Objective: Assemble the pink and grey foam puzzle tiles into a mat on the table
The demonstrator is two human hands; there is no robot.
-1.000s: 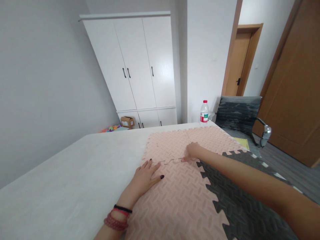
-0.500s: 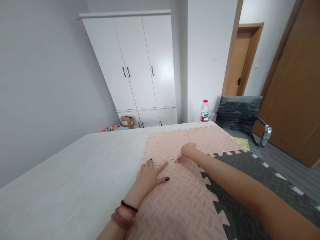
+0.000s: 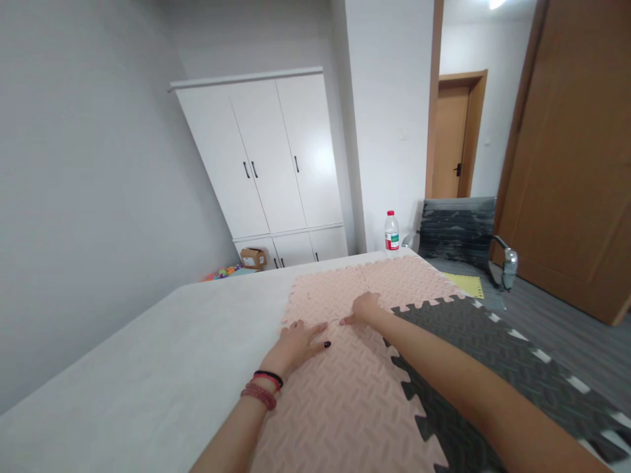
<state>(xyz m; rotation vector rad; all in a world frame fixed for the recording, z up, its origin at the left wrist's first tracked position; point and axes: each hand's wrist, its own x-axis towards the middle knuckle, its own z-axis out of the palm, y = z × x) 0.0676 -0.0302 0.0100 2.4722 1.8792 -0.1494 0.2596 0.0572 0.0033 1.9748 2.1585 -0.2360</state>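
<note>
Pink foam mat tiles with a raised pattern lie on a white surface. Across the seam between the near pink tile (image 3: pixel 345 407) and the far pink tile (image 3: pixel 315 295), both hands touch the foam. My left hand (image 3: pixel 298 341) lies on the left part of this seam, open, its fingers spread and dark nails showing. My right hand (image 3: pixel 365 307) presses a stretched-out digit on the seam a little to the right; its other fingers are mostly hidden behind the hand. Neither hand grips anything visible. A dark grey foam tile (image 3: pixel 444 335) with toothed edges lies under my right forearm.
Another pink tile (image 3: pixel 409 279) lies at the far right. A plastic bottle (image 3: pixel 391 233) with a red cap stands at the table's back edge. Beyond are a chair (image 3: pixel 458 230), a white wardrobe (image 3: pixel 276 157), a cardboard box (image 3: pixel 253 258) and a wooden door (image 3: pixel 566 164).
The view has tilted up and shifted a little, so the wardrobe sits lower in the picture. Both hands stay at the seam, with the digits pressing nearly the same spot.
</note>
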